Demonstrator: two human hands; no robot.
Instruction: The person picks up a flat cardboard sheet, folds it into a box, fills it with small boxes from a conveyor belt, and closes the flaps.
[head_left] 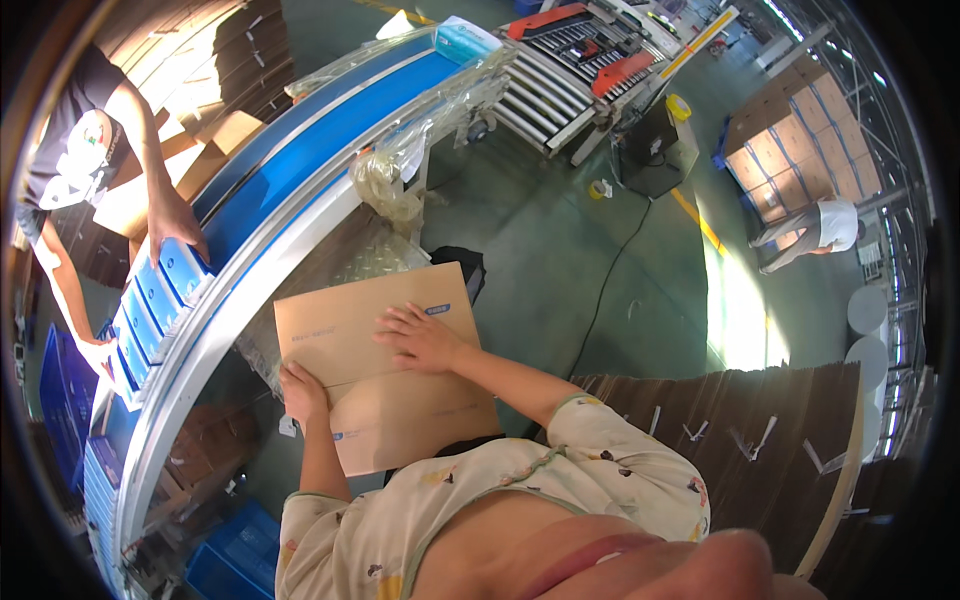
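A brown cardboard box [340, 345] is in front of my body, its two top flaps meeting at a seam across the middle. My right hand [420, 340] lies on the far flap with its fingers spread. At the left edge of the box, close to the seam, my left hand [304, 393] grips the side; part of its fingers is hidden. What supports the box underneath cannot be seen.
A curved conveyor with a blue belt [330, 120] runs along my left. Across it a co-worker's hands [175, 225] hold a row of blue-and-white boxes [150, 300]. Stacked flat cardboard [720, 430] stands to my right. A roller conveyor [545, 95] is ahead, and a black cable [612, 270] crosses the floor.
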